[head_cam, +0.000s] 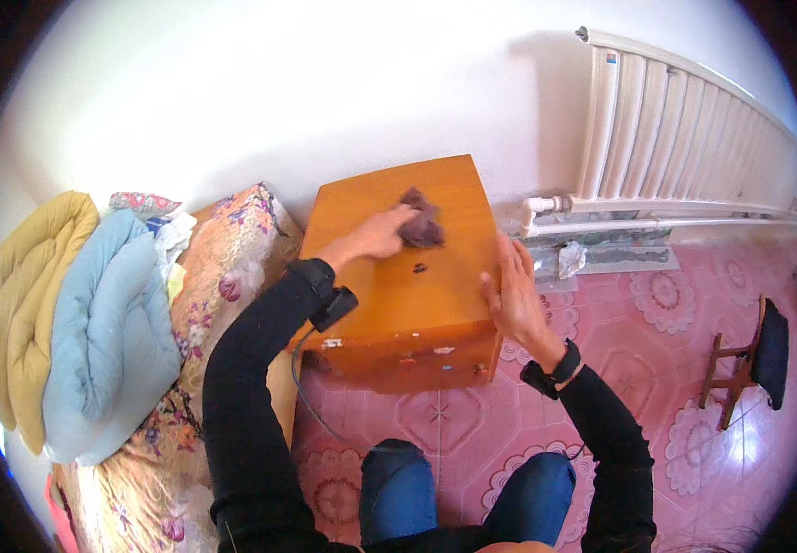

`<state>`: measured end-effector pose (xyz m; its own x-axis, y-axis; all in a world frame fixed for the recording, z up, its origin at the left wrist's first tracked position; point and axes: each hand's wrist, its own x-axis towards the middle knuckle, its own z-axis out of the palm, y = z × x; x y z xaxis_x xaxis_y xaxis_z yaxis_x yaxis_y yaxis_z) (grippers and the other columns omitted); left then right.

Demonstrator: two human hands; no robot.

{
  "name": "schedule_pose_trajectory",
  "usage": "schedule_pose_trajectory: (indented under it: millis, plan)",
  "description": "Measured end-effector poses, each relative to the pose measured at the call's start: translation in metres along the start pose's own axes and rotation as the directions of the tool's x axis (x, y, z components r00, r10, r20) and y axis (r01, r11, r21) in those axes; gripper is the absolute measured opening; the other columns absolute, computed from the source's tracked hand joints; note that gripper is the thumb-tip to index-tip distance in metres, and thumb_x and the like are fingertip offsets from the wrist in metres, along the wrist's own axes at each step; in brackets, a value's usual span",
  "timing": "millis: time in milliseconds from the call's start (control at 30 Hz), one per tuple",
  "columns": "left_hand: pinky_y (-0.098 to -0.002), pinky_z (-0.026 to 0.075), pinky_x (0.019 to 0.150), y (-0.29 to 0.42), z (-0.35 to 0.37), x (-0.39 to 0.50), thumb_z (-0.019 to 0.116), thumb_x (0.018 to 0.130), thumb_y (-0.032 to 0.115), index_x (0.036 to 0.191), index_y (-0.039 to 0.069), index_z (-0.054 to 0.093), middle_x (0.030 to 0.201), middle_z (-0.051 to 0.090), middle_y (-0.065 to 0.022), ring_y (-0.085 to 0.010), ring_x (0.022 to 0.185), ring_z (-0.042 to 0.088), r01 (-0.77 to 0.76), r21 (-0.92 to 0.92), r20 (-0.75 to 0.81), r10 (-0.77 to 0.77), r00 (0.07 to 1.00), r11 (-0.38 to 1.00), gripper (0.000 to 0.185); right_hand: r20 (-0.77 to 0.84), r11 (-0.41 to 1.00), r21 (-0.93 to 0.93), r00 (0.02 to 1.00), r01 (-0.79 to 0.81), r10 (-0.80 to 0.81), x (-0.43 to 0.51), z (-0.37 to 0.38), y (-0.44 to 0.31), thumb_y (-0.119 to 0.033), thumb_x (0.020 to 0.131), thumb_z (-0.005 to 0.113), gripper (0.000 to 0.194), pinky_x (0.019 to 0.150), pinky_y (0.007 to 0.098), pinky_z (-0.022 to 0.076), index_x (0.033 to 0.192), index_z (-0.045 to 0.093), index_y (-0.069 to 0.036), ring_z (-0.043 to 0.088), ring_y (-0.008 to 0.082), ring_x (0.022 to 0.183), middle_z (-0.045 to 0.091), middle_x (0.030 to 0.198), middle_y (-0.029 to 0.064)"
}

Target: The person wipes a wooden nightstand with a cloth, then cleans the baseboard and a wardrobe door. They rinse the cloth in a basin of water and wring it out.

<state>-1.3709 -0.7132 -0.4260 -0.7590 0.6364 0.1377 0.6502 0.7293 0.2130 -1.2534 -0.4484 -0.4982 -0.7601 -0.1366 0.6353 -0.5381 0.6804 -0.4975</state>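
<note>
A crumpled dark purplish-brown cloth (423, 229) lies against the top of an orange-brown wooden cabinet (433, 304). My left hand (383, 231) grips the cloth from its left side, fingers partly hidden by it. Just below the cloth is a small dark mark (420, 268) on the wood. My right hand (514, 298) is at the cabinet's right edge, fingers extended and holding nothing; whether it touches the side I cannot tell. Pale scuffs and stuck scraps show along the cabinet's front edge.
To the left is a bed with a floral cover (232, 256), a folded blue quilt (112, 332) and a yellow quilt (32, 304). A white radiator (668, 131) hangs at right above crumpled paper (571, 259). A small stool (751, 359) occupies the pink tiled floor (619, 387).
</note>
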Motion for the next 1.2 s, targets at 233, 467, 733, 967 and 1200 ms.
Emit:
schedule_pose_trajectory:
  millis: [233, 467, 733, 967, 1200]
  plan:
    - [-0.0441, 0.034, 0.109, 0.145, 0.041, -0.03, 0.046, 0.068, -0.013, 0.132, 0.004, 0.048, 0.14, 0.042, -0.0259, -0.0415, 0.132, 0.037, -0.285, -0.102, -0.044, 0.282, 0.958, 0.953, 0.067, -0.198, 0.856, 0.498, 0.943, -0.14, 0.269, -0.025, 0.004, -0.004, -0.012, 0.1, 0.039, 0.04, 0.109, 0.041, 0.0293, 0.139, 0.041, -0.001, 0.04, 0.0336, 0.128, 0.042, 0.14, 0.0192]
    - [-0.0447, 0.035, 0.108, 0.128, 0.009, -0.1, 0.054, 0.071, -0.007, 0.131, 0.007, 0.052, 0.14, 0.044, -0.0223, -0.0413, 0.13, 0.04, -0.018, -0.068, -0.001, 0.018, 1.0, 0.997, 0.061, -0.2, 0.943, 0.265, 0.945, -0.201, 0.257, -0.126, -0.04, 0.023, -0.011, 0.099, 0.041, 0.037, 0.106, 0.0406, 0.0328, 0.134, 0.047, 0.0, 0.043, 0.0309, 0.127, 0.05, 0.133, 0.016]
    - [-0.0413, 0.041, 0.103, 0.192, 0.051, -0.048, 0.062, 0.07, 0.002, 0.13, 0.012, 0.054, 0.14, 0.046, -0.0144, -0.0357, 0.125, 0.045, -0.323, 0.195, -0.114, 0.349, 0.93, 0.926, 0.061, -0.013, 0.856, 0.37, 0.919, -0.361, 0.394, -0.153, -0.018, -0.001, -0.004, 0.095, 0.049, 0.034, 0.102, 0.0377, 0.0367, 0.128, 0.052, -0.001, 0.047, 0.0314, 0.122, 0.053, 0.127, 0.0151]
    - [-0.0408, 0.042, 0.103, 0.104, 0.021, -0.157, 0.05, 0.069, -0.011, 0.127, 0.007, 0.056, 0.137, 0.049, -0.0179, -0.0363, 0.124, 0.049, 0.165, 0.047, -0.306, -0.144, 0.941, 0.985, 0.061, -0.069, 0.843, 0.39, 0.902, -0.369, 0.427, -0.171, -0.012, 0.022, -0.002, 0.094, 0.052, 0.029, 0.098, 0.0356, 0.0409, 0.122, 0.057, -0.003, 0.052, 0.0273, 0.116, 0.056, 0.125, 0.0129]
    - [-0.0415, 0.044, 0.097, 0.032, -0.021, -0.225, 0.048, 0.074, -0.005, 0.122, 0.003, 0.06, 0.127, 0.057, -0.0194, -0.0373, 0.113, 0.055, 0.666, -0.085, -0.305, -0.656, 0.691, 0.741, 0.05, 0.012, 0.83, 0.44, 0.927, -0.342, 0.376, -0.171, -0.003, 0.019, -0.001, 0.094, 0.051, 0.028, 0.098, 0.0356, 0.0415, 0.121, 0.058, -0.004, 0.056, 0.0282, 0.113, 0.06, 0.121, 0.0147]
